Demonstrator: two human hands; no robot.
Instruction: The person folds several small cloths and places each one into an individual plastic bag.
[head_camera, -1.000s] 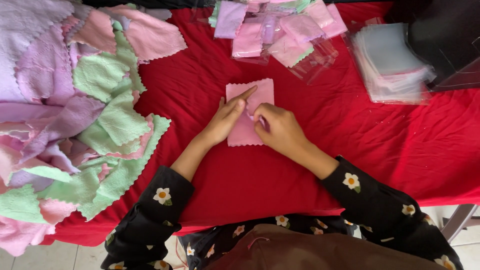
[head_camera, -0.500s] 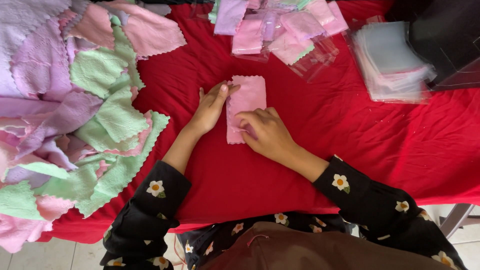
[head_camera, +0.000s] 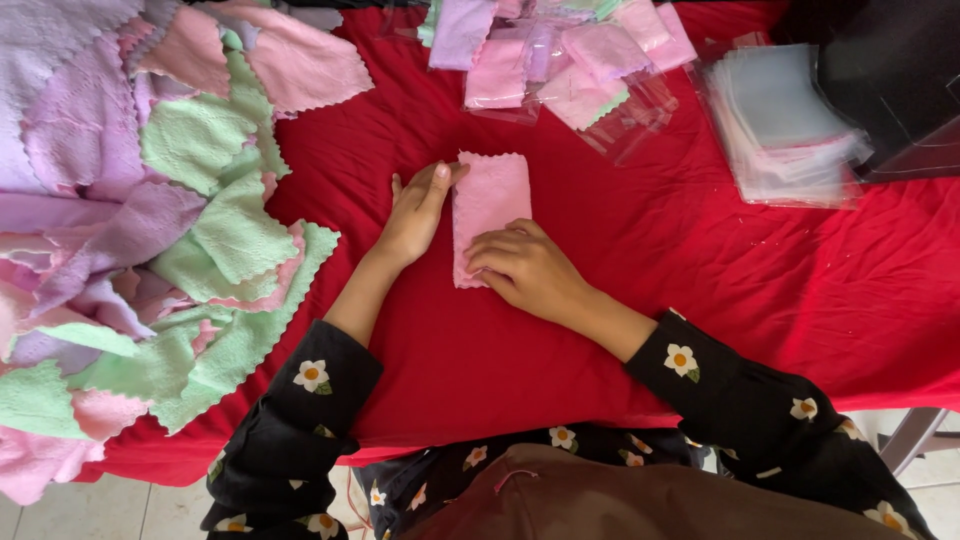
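Pink cloth (head_camera: 490, 205), folded into a narrow strip, lies flat on the red-covered desk (head_camera: 640, 260), just near of the packed cloths. It is pinned, not gripped: the left hand (head_camera: 415, 212) is laid flat along its left edge, the right hand (head_camera: 525, 268) pressed on its near end, fingers spread. The fold may spring open if the pressure is lifted unevenly, since the soft cover wrinkles beneath. A heap of loose cloths (head_camera: 150, 220) crowds the left; clear bags (head_camera: 785, 125) are stacked far right.
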